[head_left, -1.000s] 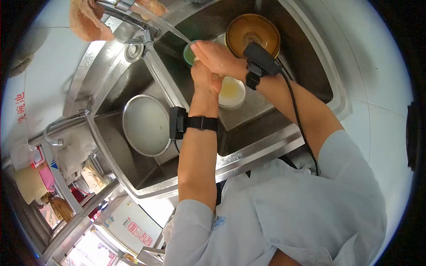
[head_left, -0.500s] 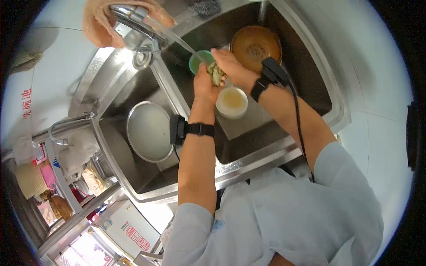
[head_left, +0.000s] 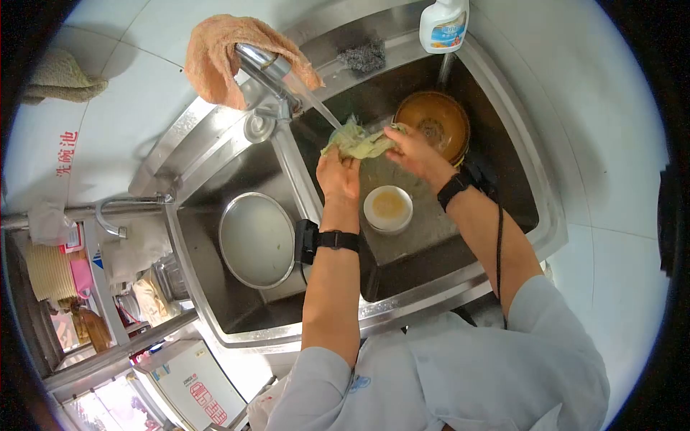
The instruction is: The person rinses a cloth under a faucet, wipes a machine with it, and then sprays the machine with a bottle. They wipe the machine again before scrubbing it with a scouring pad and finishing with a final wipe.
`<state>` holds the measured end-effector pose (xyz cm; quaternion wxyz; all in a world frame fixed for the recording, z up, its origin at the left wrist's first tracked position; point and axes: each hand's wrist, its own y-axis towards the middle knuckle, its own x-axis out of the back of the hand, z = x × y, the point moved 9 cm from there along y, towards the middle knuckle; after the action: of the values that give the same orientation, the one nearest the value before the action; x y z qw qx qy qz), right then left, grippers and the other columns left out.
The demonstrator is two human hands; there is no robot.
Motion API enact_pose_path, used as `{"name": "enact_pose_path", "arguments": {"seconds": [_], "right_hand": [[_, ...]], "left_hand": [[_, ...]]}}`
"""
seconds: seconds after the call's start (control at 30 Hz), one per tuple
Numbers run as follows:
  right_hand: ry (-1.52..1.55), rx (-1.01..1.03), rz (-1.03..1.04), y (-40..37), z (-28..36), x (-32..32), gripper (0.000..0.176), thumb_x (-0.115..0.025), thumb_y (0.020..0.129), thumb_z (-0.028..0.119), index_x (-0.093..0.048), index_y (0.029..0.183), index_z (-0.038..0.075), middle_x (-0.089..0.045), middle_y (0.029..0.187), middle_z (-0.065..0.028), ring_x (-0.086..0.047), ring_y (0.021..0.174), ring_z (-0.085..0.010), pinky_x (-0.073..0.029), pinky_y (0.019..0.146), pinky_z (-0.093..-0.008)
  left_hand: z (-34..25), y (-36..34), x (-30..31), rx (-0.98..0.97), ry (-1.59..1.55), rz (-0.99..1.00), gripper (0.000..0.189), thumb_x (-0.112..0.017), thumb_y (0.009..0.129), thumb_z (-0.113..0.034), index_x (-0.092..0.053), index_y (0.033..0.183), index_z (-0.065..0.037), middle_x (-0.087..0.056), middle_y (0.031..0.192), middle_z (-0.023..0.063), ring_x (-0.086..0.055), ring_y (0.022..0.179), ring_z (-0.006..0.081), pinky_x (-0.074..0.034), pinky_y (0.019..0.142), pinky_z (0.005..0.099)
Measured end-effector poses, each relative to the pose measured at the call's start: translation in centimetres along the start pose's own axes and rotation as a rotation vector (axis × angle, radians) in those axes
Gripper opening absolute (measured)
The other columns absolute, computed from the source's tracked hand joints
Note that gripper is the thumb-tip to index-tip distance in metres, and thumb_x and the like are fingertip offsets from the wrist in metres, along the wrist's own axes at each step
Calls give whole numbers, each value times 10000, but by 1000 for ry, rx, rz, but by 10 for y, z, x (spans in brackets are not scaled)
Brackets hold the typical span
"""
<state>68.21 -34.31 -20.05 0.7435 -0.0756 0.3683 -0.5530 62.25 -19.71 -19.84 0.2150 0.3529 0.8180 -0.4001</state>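
Observation:
A pale yellow-green cloth (head_left: 363, 144) is stretched between both hands over the right basin, under water running from the faucet (head_left: 269, 68). My left hand (head_left: 338, 174) is closed on its near left side. Its right end is pinched in my right hand (head_left: 413, 149). Below the hands, a white bowl (head_left: 388, 220) with yellowish liquid stands on the basin floor. A brown round bowl (head_left: 438, 118) lies behind my right hand. The green bowl is mostly hidden behind the cloth.
The left basin holds a large round metal pot (head_left: 257, 241) of cloudy liquid. An orange towel (head_left: 215, 65) drapes over the faucet. A dark scouring pad (head_left: 363, 57) and a white spray bottle (head_left: 444, 27) sit on the back rim. A second faucet (head_left: 118, 205) is at left.
The cloth was bunched between my hands; now it is spread out, with my right hand farther right. The camera view has shifted, bringing the spray bottle into sight.

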Motion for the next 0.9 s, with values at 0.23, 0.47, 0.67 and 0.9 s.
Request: {"name": "enact_pose_path", "arguments": {"seconds": [0.23, 0.47, 0.67, 0.9], "right_hand": [[23, 100, 385, -35, -17, -70, 285, -579, 776, 151, -486, 1024, 43, -481, 1015, -107, -463, 998, -237, -386, 829, -345], [-1084, 727, -284, -4, 31, -43, 294, -534, 766, 155, -502, 1030, 29, -514, 1064, -180, -473, 1027, -327, -365, 881, -388], [-590, 765, 32, -39, -11, -81, 261, -495, 824, 197, -505, 1042, 54, -533, 994, -133, -486, 996, -266, -361, 861, -330], [-652, 454, -211, 35, 13, -30, 399, -401, 849, 284, -426, 1110, -17, -497, 1091, -227, -468, 1044, -347, -363, 898, -373]], "left_hand": [[25, 14, 11, 47, -33, 49, 245, -414, 882, -190, -469, 1041, -12, -530, 1027, 113, -532, 905, 241, -454, 790, 362], [39, -44, -47, 51, 12, 285, 252, -439, 836, -140, -484, 1070, -58, -528, 1064, 67, -508, 975, 229, -411, 844, 345], [8, 11, -7, -23, 120, 365, 416, -436, 852, -191, -365, 1237, -53, -486, 1116, 95, -499, 955, 199, -440, 785, 300], [37, -42, -40, -28, 120, 265, 333, -387, 885, -171, -419, 1189, -39, -491, 1145, 75, -481, 1034, 180, -392, 871, 300]]}}
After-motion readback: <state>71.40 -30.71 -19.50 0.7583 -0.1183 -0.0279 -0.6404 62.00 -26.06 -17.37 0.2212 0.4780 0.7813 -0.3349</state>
